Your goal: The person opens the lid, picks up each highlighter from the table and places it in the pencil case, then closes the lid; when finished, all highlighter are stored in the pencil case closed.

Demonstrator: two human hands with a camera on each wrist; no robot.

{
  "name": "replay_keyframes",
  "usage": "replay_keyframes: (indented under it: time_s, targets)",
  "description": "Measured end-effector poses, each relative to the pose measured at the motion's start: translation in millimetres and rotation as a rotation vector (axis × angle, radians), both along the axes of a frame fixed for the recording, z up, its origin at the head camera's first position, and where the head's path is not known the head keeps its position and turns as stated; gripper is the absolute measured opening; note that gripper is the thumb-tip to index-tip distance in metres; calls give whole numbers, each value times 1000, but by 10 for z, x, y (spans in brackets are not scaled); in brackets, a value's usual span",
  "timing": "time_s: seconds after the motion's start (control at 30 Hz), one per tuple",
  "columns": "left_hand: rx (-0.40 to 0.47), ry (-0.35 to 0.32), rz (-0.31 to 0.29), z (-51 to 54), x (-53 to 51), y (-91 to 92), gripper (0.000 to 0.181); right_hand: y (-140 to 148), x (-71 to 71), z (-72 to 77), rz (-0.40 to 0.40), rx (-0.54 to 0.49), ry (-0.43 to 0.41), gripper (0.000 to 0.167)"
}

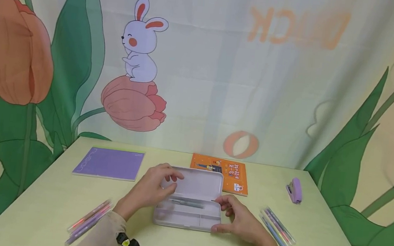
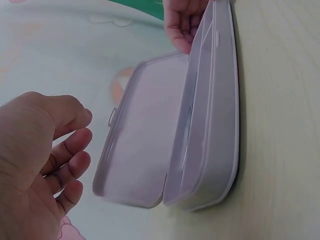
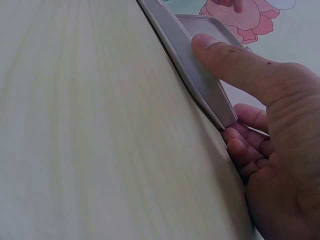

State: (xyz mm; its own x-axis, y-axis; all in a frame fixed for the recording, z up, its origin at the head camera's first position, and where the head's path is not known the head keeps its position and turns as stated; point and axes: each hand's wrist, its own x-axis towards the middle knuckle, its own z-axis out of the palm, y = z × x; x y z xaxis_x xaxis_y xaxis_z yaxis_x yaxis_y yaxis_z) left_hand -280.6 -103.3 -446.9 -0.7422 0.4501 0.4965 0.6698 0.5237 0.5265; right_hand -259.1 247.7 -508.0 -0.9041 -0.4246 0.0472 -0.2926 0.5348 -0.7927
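Note:
An opened pale pencil case (image 1: 187,219) lies on the table, its lid (image 1: 198,184) tilted up at the back. A pen (image 1: 187,203) lies in its rear compartment; a divider splits the front part. Over the left side of the lid, my left hand (image 1: 153,186) hovers with loosely bent fingers, apart from the case in the left wrist view. At the case's right end, my right hand (image 1: 241,220) holds it, thumb (image 3: 220,50) at the front side and the other fingers (image 3: 245,140) around the end and back corner.
A purple notebook (image 1: 109,164) lies back left, and an orange booklet (image 1: 236,176) sits behind the case. Several pens (image 1: 89,221) lie at left, more pens (image 1: 277,229) at right. A purple stapler (image 1: 295,190) stands back right. A printed curtain (image 1: 201,80) hangs behind the table.

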Motion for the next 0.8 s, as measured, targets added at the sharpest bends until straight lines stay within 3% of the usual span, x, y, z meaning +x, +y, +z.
replay_keyframes:
  time_s: [0.4,0.8]
  targets:
    - [-36,4,89,87,19,-488,30,5,16,-19,6,-4,17,83]
    - [-82,2,212,130,193,-1011,29,-2,4,-19,1,10,20,85]
